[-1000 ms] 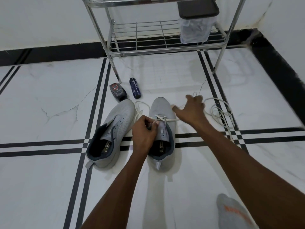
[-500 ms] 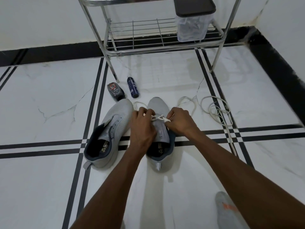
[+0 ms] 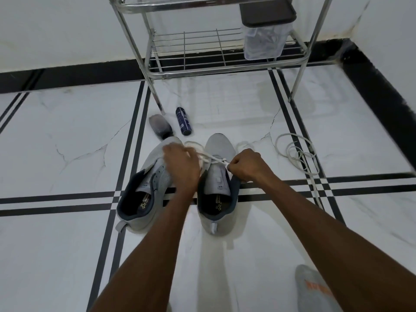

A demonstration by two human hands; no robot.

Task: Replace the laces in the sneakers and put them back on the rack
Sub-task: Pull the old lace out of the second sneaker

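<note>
Two grey sneakers stand side by side on the white floor. The right sneaker (image 3: 219, 147) has a white lace (image 3: 215, 159) crossed over its front eyelets. My left hand (image 3: 182, 164) holds one end of this lace over the gap between the shoes. My right hand (image 3: 246, 164) pinches the other end at the shoe's right side. The left sneaker (image 3: 144, 192) has no lace that I can see and lies partly under my left hand. A second white lace (image 3: 297, 154) lies coiled on the floor to the right. The metal rack (image 3: 225, 68) stands behind the shoes.
A dark blue spray can (image 3: 183, 120) and a small dark bottle (image 3: 160, 128) lie on the floor beside the rack's front left leg. A clear container with a dark lid (image 3: 265, 39) sits on the rack's lower shelf. A grey sock with orange print (image 3: 315, 289) shows at bottom right.
My right hand came back from the loose lace on the right to the right sneaker. Both hands then drew apart, my left over the left shoe, stretching the lace across the sneaker.
</note>
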